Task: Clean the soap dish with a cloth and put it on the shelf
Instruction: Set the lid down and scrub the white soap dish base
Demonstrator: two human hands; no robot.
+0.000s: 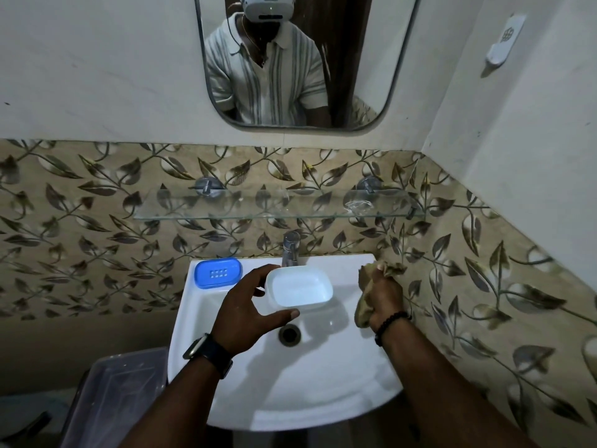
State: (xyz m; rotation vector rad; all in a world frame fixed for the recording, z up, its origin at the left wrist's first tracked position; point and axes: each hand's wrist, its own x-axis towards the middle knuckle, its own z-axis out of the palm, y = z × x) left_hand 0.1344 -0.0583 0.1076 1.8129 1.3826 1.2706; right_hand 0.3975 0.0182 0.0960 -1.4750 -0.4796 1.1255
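My left hand [250,310] holds the white soap dish tray [298,287] by its left edge, above the basin of the white sink [290,389]. The tray faces up and looks bare inside. The blue slotted insert [218,272] of the dish lies on the sink's back left corner. My right hand [386,302] is closed around a crumpled brown cloth [366,305] at the sink's right rim, apart from the tray. A glass shelf [277,206] hangs on the leaf-patterned wall above the tap.
A chrome tap [290,248] stands just behind the tray. The drain [289,333] lies below it. A crumpled clear wrapper [358,205] rests on the shelf's right end. A mirror [297,59] hangs above. A translucent bin [119,396] stands left of the sink.
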